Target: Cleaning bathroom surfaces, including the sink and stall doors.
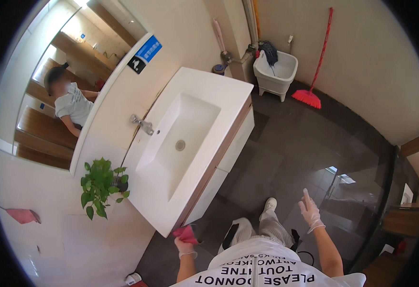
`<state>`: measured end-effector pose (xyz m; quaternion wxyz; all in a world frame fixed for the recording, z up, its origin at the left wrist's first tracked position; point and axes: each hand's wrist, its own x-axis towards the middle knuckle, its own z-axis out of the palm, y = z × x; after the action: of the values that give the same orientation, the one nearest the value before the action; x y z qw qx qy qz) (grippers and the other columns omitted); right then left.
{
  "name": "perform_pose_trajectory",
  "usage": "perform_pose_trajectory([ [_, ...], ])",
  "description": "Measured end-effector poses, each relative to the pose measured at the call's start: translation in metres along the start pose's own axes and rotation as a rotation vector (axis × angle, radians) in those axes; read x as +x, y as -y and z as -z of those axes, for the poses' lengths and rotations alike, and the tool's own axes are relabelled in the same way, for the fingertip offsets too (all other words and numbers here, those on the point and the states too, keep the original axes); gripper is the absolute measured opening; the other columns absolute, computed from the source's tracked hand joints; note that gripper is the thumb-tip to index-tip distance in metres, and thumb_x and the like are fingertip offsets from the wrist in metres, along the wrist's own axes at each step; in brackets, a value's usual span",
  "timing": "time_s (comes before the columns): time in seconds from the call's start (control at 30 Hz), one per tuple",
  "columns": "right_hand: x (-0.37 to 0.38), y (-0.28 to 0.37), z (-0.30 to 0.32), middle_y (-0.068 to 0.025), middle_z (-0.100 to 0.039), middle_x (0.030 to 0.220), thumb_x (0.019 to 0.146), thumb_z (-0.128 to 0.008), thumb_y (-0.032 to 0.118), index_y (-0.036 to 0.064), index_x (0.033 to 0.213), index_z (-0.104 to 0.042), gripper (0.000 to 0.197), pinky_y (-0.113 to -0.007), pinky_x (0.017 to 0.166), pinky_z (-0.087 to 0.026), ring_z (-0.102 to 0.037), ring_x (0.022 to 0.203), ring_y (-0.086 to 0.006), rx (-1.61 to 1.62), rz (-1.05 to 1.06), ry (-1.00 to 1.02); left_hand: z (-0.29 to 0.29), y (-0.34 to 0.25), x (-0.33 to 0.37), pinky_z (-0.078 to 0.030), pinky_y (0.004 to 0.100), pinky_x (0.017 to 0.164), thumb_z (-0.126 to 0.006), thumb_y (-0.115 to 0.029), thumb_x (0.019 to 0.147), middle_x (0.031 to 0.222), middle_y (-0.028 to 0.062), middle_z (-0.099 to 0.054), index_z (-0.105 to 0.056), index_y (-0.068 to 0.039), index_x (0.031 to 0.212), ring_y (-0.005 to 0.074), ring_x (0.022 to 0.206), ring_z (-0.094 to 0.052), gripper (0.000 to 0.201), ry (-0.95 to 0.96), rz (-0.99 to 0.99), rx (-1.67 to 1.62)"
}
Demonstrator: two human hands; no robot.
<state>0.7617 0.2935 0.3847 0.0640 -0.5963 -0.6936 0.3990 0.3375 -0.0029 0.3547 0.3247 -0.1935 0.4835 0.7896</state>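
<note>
While the left hand [184, 248] grips a red cloth [185, 234] just beside the near corner of the counter [209, 82], the right hand [310, 212] is apart from it over the dark floor [290, 158], open, with its fingers stretched out. Both wear clear gloves. The counter stands between the person and the mirror [51, 100]; a tap [141, 125] sits on its wall side, and a leafy plant [99, 186] spreads past its left end. On the left wall hangs a pink rag [23, 215]. Beyond the counter, a red broom [320, 62] leans on the wall, bristles down, near a white tub [276, 85].

The tub holds a dark mop [268, 52], partly over the rim. The basin [190, 129] has a round drain [180, 145] in its bottom.

Bunched in the fist, the cloth runs roughly left to right, its loose end pointing right; whether it touches the counter, I cannot tell.
</note>
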Motion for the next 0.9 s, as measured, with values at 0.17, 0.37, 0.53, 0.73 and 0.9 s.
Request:
perform_pose_trajectory([
  [0.17, 0.072, 0.063, 0.031, -0.0134, -0.043, 0.123, 0.080, -0.054, 0.022, 0.0129, 0.132, -0.027, 0.059, -0.033, 0.093, -0.034, -0.044, 0.111, -0.0251, 0.340, 0.169, 0.014, -0.197, 0.070, 0.005, -0.045, 0.0393, 0.084, -0.042, -0.018, 0.083, 0.094, 0.0137, -0.056, -0.051, 0.000, 0.096, 0.0262, 0.091, -0.055, 0.024, 0.301, 0.144, 0.150],
  [0.37, 0.174, 0.179, 0.062, -0.0113, -0.021, 0.138, 0.077, -0.058, 0.035, 0.0092, 0.134, -0.023, 0.072, -0.032, 0.103, -0.016, -0.015, 0.129, -0.0261, 0.358, 0.561, 0.134, -0.418, 0.142, -0.010, -0.044, 0.0391, 0.085, -0.044, -0.017, 0.078, 0.104, 0.0135, -0.053, -0.045, -0.002, 0.111, 0.0263, 0.096, -0.054, 0.036, 0.786, 0.318, 0.164],
  [0.53, 0.246, 0.223, 0.089, -0.0038, -0.011, 0.142, 0.074, -0.060, 0.023, 0.0091, 0.135, -0.021, 0.074, -0.031, 0.103, -0.015, -0.012, 0.129, -0.0172, 1.235, 0.367, 0.431, -0.515, 0.191, 0.003, -0.028, 0.0367, 0.099, -0.031, -0.037, 0.090, 0.129, 0.0109, -0.033, -0.020, -0.006, 0.132, 0.0232, 0.118, -0.034, 0.053, 0.814, 0.276, 0.269],
  [0.73, 0.333, 0.231, 0.113, -0.0053, -0.029, 0.136, 0.073, -0.051, 0.000, 0.0066, 0.132, -0.028, 0.063, -0.027, 0.100, -0.022, -0.030, 0.123, -0.0163, 1.431, 0.008, 0.324, -0.592, 0.183, 0.050, -0.018, 0.0332, 0.104, -0.025, -0.043, 0.090, 0.138, 0.0105, -0.021, -0.009, -0.002, 0.135, 0.0201, 0.126, -0.023, 0.063, 1.009, 0.390, 0.540],
  [0.9, 0.424, 0.232, 0.065, -0.0148, -0.040, 0.123, 0.077, -0.053, 0.009, 0.0103, 0.133, -0.026, 0.061, -0.032, 0.097, -0.028, -0.038, 0.113, -0.0280, 0.542, 0.479, 0.196, -0.595, 0.148, 0.114, -0.025, 0.0332, 0.101, -0.034, -0.024, 0.091, 0.132, 0.0102, -0.033, -0.036, -0.002, 0.124, 0.0193, 0.122, -0.030, 0.040, 0.611, -0.295, 0.885],
])
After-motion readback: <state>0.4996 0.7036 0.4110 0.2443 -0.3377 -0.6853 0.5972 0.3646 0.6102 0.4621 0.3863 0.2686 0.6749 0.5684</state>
